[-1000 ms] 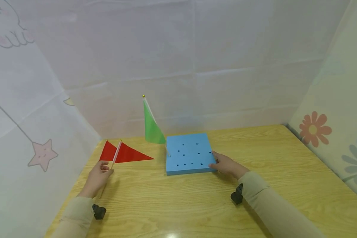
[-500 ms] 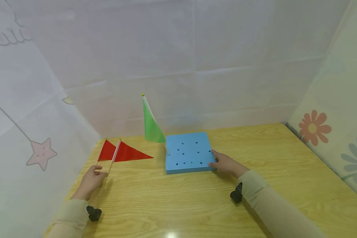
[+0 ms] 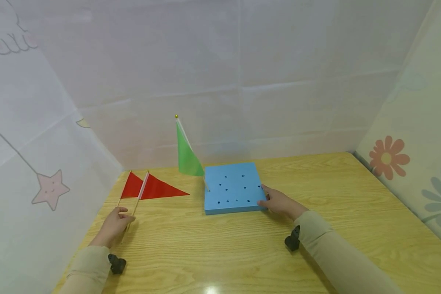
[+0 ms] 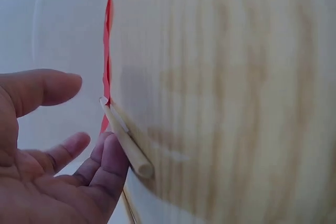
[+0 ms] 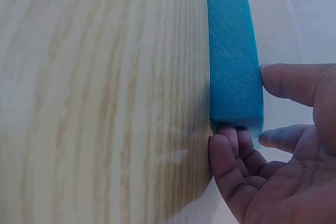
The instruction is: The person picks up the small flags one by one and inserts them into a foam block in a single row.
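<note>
My left hand (image 3: 114, 224) is low over the table's left side, beside the stick of a red pennant flag (image 3: 161, 190). In the left wrist view, its thumb is spread away from the fingers, and the flag's wooden stick (image 4: 131, 156) lies right at the fingertips. A second red flag (image 3: 131, 187) lies partly behind the first. My right hand (image 3: 279, 202) holds the near right corner of a blue foam block (image 3: 235, 182), thumb at its top edge and other fingers curled against its side. A green flag (image 3: 187, 159) leans left, its stick in a hole at the block's left edge.
Several small dark holes dot the block's top. The wooden table (image 3: 220, 253) meets a pale cloth backdrop (image 3: 279, 102) behind, with printed cloth at both sides. A black wrist camera (image 3: 116, 264) sits at the left sleeve, another (image 3: 292, 239) at the right.
My left hand has drawn back leftward and toward me along the red flag's stick, then shifted slightly right. The right hand, block and flags stay put.
</note>
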`<state>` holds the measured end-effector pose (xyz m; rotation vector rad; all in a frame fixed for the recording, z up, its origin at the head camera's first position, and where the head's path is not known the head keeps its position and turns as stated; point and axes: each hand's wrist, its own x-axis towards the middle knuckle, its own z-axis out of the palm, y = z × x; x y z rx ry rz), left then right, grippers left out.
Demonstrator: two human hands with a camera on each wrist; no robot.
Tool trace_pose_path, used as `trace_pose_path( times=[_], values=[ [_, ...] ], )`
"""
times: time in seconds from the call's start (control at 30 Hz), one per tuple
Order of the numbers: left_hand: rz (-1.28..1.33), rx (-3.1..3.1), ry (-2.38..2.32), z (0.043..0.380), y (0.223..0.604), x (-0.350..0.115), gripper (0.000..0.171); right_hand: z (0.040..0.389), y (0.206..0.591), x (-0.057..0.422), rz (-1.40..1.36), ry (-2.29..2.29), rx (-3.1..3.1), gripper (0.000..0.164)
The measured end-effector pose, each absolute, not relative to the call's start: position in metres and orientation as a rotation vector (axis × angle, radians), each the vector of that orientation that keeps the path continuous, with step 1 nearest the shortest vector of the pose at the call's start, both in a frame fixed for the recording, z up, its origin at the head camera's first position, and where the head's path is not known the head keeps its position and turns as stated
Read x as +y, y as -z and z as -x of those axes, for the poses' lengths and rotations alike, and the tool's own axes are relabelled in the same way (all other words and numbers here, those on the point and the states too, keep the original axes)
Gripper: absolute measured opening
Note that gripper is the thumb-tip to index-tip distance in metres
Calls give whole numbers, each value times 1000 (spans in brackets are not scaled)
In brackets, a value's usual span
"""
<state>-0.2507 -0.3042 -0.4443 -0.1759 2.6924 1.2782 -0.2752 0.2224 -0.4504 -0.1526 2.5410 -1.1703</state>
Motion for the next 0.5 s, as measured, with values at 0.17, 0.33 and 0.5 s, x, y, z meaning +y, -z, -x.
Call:
trace_pose_path(
  times=[0.17,0.33,0.5],
  values=[
    [188,2754,-1204,252,447,-305,59,275,450,224,150,1166,2544,81],
    [177,2803,-1102,254,445,-305,58,275,449,224,156,1170,2541,81],
    [144,2822,-1023,254,442,-305,62,275,449,223,163,1182,2525,81]
  ],
)
